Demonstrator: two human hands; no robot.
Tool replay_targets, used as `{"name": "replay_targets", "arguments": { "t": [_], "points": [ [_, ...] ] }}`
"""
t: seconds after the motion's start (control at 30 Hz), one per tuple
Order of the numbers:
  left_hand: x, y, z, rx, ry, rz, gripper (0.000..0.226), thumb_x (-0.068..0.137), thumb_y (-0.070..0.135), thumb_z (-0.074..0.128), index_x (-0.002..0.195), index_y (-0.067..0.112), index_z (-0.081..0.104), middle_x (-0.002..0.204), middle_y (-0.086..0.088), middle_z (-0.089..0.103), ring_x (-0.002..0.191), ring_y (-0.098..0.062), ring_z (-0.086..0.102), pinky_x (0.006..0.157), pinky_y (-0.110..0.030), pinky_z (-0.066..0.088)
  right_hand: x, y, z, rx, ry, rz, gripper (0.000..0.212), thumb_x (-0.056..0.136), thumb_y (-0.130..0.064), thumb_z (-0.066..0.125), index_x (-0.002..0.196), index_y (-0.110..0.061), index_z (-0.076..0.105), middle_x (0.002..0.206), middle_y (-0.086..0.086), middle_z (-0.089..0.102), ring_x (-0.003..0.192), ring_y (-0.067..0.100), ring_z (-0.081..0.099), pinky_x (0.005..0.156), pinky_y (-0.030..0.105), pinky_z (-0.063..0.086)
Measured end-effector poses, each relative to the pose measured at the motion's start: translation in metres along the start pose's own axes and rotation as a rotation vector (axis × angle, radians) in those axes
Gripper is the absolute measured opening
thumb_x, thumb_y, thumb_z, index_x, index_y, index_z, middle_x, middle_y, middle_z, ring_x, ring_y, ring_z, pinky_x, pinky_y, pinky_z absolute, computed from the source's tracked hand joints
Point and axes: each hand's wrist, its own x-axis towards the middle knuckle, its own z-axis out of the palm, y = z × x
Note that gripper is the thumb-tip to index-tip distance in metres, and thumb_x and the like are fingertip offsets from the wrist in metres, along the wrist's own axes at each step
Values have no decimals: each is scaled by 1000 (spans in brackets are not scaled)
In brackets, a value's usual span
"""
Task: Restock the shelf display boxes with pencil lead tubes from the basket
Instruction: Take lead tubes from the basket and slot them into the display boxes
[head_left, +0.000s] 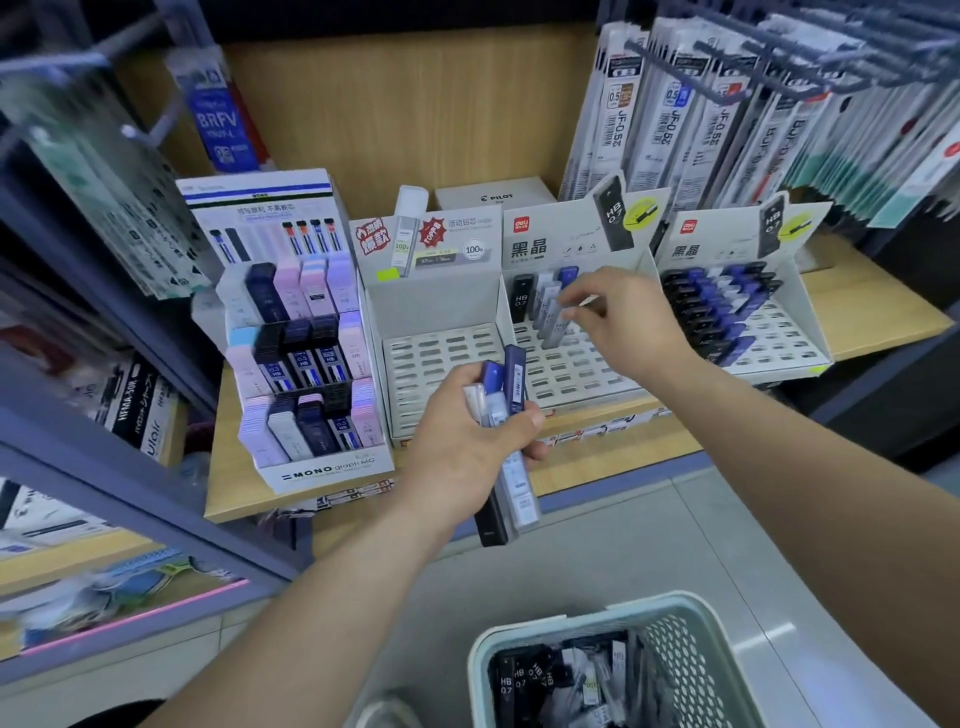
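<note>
Several tubes (501, 395) are bunched in the left hand (462, 447), fingers curled round them, just before the box (576, 366). The right hand (634, 322) pinches a tube (555, 325) standing inside the box. The basket (680, 654) sits well before the box.

"MONO graph MG" runs along the left display box (332, 470). "PILOT" marks the white box (493, 196) behind. A black tube (521, 300) reads "HB 0.7", and the hanging packs (621, 117) read "JF-0.5".
</note>
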Motion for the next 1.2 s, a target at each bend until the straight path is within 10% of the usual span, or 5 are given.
{"name": "replay_targets", "arguments": {
  "t": [0.23,0.37,0.73,1.2],
  "points": [
    [-2,-1,3,-3,-44,-30,32,87,0,73,114,11,58,92,-16,71,64,-22,69,64,-33,61,-28,-26,-14,132,78,55,17,93,-25,68,110,-25,71,99,-7,63,75,7,62,71,16,48],
    [-9,-3,16,21,-187,-68,35,88,-1,72,118,9,56,84,-9,71,65,-25,70,67,-37,62,-74,-49,-37,542,-205,195,13,95,-20,66,107,-16,70,84,0,69,70,15,66,67,30,57],
    [-41,-5,73,2,-487,-145,30,90,-3,67,118,4,57,90,-7,72,68,-29,69,62,-32,57,-157,-18,-95,517,-213,290,5,94,-9,66,95,-4,68,79,5,63,57,12,60,52,24,52],
    [-40,-16,101,75,-447,-199,34,89,-1,70,119,8,56,86,-1,74,70,-27,73,57,-30,54,-189,15,-116,648,-67,419,10,97,-6,60,88,-5,63,79,7,58,59,14,60,61,29,56]
  ]
}}
